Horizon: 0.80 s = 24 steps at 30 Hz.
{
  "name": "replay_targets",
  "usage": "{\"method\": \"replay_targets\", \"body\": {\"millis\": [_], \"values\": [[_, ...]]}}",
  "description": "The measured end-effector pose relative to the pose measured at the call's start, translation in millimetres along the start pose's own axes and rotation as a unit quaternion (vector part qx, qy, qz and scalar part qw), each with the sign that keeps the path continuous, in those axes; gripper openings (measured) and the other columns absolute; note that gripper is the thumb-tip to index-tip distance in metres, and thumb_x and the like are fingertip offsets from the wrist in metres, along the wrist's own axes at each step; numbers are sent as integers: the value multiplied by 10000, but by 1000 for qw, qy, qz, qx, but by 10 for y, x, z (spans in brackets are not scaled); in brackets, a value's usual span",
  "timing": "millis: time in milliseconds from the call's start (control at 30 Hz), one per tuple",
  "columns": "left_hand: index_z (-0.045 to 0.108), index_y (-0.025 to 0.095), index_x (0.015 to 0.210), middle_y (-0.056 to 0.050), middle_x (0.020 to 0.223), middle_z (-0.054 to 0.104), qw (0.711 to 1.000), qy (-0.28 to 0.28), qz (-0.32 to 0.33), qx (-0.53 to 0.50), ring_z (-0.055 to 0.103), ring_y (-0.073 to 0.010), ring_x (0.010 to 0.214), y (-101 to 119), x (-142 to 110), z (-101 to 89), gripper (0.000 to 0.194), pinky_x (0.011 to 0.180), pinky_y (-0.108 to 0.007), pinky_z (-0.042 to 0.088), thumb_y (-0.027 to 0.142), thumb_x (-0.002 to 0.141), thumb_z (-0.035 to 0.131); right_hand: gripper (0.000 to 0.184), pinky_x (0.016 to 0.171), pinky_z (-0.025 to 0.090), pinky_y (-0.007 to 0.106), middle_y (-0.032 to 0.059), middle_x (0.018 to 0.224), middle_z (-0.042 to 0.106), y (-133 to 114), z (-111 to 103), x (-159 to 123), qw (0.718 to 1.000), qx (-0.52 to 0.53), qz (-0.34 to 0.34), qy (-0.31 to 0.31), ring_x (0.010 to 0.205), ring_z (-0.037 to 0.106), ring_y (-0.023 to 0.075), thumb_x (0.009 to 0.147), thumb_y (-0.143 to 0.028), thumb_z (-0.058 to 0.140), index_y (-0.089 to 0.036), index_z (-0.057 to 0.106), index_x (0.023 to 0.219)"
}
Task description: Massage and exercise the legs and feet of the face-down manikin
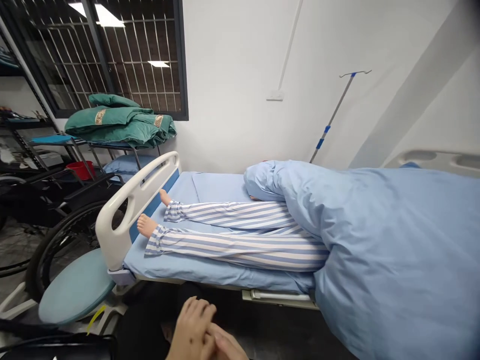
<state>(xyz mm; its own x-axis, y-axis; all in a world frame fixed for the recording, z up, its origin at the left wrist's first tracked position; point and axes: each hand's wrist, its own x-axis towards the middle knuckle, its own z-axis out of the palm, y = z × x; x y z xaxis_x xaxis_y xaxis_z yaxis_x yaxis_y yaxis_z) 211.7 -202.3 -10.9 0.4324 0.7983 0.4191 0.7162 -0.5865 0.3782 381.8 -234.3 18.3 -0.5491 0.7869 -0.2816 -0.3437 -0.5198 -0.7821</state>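
Observation:
My left hand [193, 327] is at the bottom of the view, in front of the bed, its fingers bent. My right hand [227, 345] meets it from the lower right, and the fingers of both touch; the right one is partly cut off by the frame. No object shows between them, but their palms are hidden. Beyond them, two legs in striped trousers [232, 247] with bare feet lie on the blue bed sheet [217, 185]. Whether they belong to a person or a manikin I cannot tell. A blue quilt [375, 240] covers the rest and hangs over the near side.
A white footboard [112, 220] closes the bed's left end. Beside it stand a round stool [77, 287] and a wheelchair [41, 255]. Folded green bedding [123, 120] lies below the window. An IV pole [337, 110] rises behind the bed; a side rail [279, 296] runs along its near edge.

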Motion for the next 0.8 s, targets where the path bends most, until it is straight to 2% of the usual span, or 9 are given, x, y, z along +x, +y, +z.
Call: {"method": "replay_targets", "body": {"millis": [67, 133, 200, 267, 400, 500, 633, 800], "values": [[621, 239, 1018, -58, 953, 673, 999, -10, -33, -9, 606, -194, 905, -342, 164, -103, 306, 855, -365, 491, 360, 841, 402, 515, 664, 483, 337, 65, 961, 645, -10, 133, 417, 1000, 5, -3, 6, 825, 622, 206, 664, -643, 570, -230, 622, 967], [620, 237, 958, -46, 943, 672, 996, -7, -82, -31, 606, -176, 905, -659, 361, -136, 282, 823, -323, 501, 356, 866, 382, 541, 655, 456, 291, 94, 915, 651, -124, 104, 706, 999, -25, -13, 37, 772, 625, 177, 681, -646, 562, -161, 613, 915], [606, 230, 926, -42, 941, 660, 990, 8, -125, -59, 599, -161, 906, -935, 609, -134, 274, 815, -299, 494, 343, 881, 361, 467, 644, 435, 269, 94, 862, 655, -314, 1, 918, 991, -101, -37, 79, 740, 612, 160, 721, -571, 579, -140, 596, 899], [588, 221, 932, -41, 939, 648, 985, 38, -153, -72, 589, -155, 914, -1186, 903, -128, 259, 812, -285, 483, 329, 886, 357, 363, 662, 427, 266, 74, 840, 650, -541, -101, 1122, 969, -205, -70, 118, 746, 590, 153, 760, -477, 583, -148, 591, 914], [575, 202, 917, -53, 937, 635, 988, 78, -130, -25, 564, -175, 938, -1708, 1487, -109, 228, 855, -324, 439, 300, 877, 373, 230, 700, 429, 268, 49, 845, 640, -982, -228, 1631, 907, -370, -129, 154, 771, 572, 153, 817, -357, 520, -169, 594, 927], [587, 182, 899, -69, 917, 639, 991, 59, -98, 63, 564, -201, 906, -2076, 1760, -40, 225, 840, -357, 424, 287, 859, 393, 189, 694, 436, 259, 39, 850, 644, -1239, -301, 2057, 884, -424, -143, 135, 773, 578, 148, 823, -293, 488, -175, 582, 938], [618, 188, 802, -55, 780, 651, 982, -12, -87, 167, 582, -216, 781, -2335, 1832, 103, 242, 720, -361, 421, 279, 845, 397, 185, 719, 437, 262, 34, 902, 640, -1466, -371, 2589, 837, -515, -157, 102, 840, 575, 156, 797, -250, 495, -192, 586, 947], [628, 168, 706, -65, 691, 648, 975, -11, -89, 205, 586, -228, 726, -2340, 1791, 219, 219, 684, -361, 390, 271, 800, 459, 272, 792, 438, 299, 41, 1001, 618, -1573, -250, 3274, 779, -595, -193, 46, 927, 559, 179, 752, -234, 527, -197, 551, 1020]]}}
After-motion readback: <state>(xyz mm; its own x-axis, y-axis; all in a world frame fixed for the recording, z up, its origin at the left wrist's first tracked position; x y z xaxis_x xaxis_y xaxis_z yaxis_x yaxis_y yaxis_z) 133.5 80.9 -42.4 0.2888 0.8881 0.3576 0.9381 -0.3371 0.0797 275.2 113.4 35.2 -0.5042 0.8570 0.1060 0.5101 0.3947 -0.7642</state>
